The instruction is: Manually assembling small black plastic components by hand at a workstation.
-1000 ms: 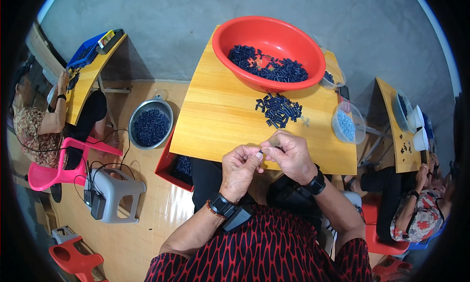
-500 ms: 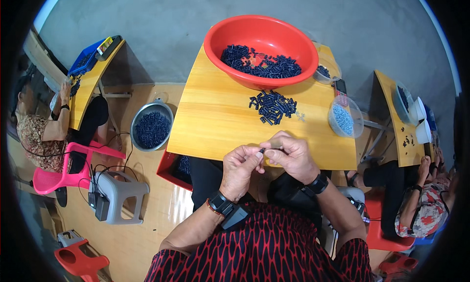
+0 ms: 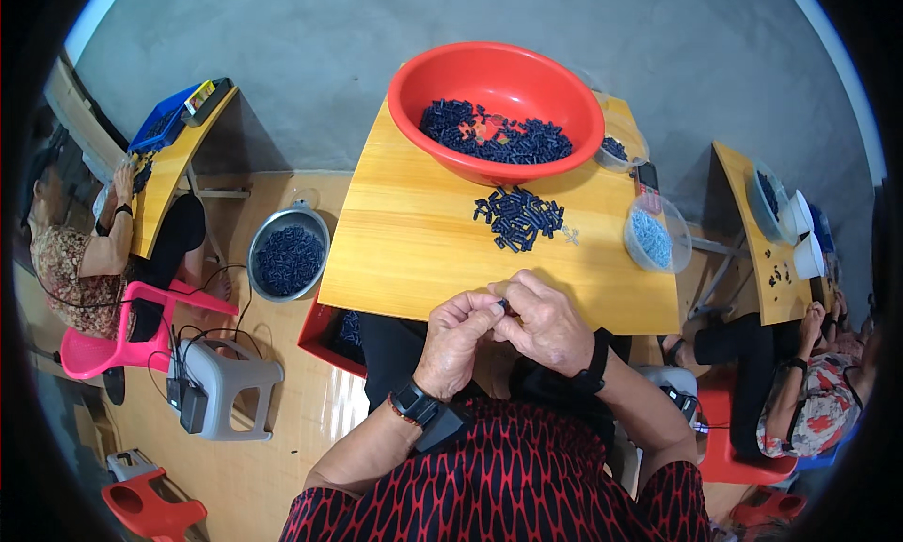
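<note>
My left hand (image 3: 453, 342) and my right hand (image 3: 547, 324) meet at the near edge of the wooden table (image 3: 404, 269). A small dark cylindrical piece (image 3: 503, 306) is pinched between the left thumb and fingertips, mostly covered. My right thumb and fingers close on the same piece from the other side. Beyond the hands lies a loose pile of short dark tubular pieces (image 3: 517, 220), with a few tiny pale bits (image 3: 571, 234) at its right. Behind the pile, a large red basin (image 3: 555, 76) holds many more dark pieces.
On the table's right are a clear tub of light-blue small parts (image 3: 651, 239), a tub of dark pieces (image 3: 613, 151) and a phone-like device (image 3: 647, 177). A metal bowl (image 3: 254, 260) and red bin (image 3: 318, 340) stand left. People sit at both side tables, near stools (image 3: 230, 382).
My right hand has turned inward, its back now facing up, and its fingers close over the dark piece. The left hand keeps its pinch. The view has shifted slightly.
</note>
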`<state>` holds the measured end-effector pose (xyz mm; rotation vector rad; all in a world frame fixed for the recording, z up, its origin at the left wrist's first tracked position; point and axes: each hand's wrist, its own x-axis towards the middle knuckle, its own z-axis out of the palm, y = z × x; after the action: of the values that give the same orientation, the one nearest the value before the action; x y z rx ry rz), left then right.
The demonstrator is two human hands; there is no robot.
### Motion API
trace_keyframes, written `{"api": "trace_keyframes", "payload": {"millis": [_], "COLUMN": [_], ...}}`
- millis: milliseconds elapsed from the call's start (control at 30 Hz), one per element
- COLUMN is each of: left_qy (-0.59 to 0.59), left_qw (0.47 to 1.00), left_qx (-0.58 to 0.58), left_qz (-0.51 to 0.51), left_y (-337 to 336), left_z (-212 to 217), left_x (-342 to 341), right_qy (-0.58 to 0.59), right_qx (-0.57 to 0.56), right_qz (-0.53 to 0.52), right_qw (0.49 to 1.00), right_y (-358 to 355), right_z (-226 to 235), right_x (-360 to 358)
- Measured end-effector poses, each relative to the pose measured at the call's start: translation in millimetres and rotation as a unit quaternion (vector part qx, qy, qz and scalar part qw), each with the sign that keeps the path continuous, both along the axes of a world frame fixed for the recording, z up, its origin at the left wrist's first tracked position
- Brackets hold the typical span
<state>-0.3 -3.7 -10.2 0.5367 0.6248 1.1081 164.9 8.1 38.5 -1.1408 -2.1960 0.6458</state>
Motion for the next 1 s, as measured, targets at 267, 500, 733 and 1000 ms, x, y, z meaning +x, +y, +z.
{"api": "trace_keyframes", "payload": {"millis": [267, 500, 733, 1000], "left_qy": [0.061, 0.118, 0.168, 0.241], "left_qw": [0.995, 0.986, 0.978, 0.932], "left_qx": [0.074, 0.094, 0.110, 0.160], "left_qz": [0.030, 0.073, 0.064, 0.219], "left_y": [1, 3, 0, 4], "left_z": [-12, -14, -19, 8], "left_x": [1, 0, 0, -14], "right_qy": [0.033, 0.036, -0.040, 0.056], "right_qx": [0.035, 0.064, 0.126, -0.041], "right_qz": [-0.014, -0.017, -0.009, -0.072], "right_qw": [0.999, 0.997, 0.991, 0.995], "right_y": [2, 3, -5, -6], "right_z": [-9, -20, -17, -16], "right_x": [-4, -9, -14, 3]}}
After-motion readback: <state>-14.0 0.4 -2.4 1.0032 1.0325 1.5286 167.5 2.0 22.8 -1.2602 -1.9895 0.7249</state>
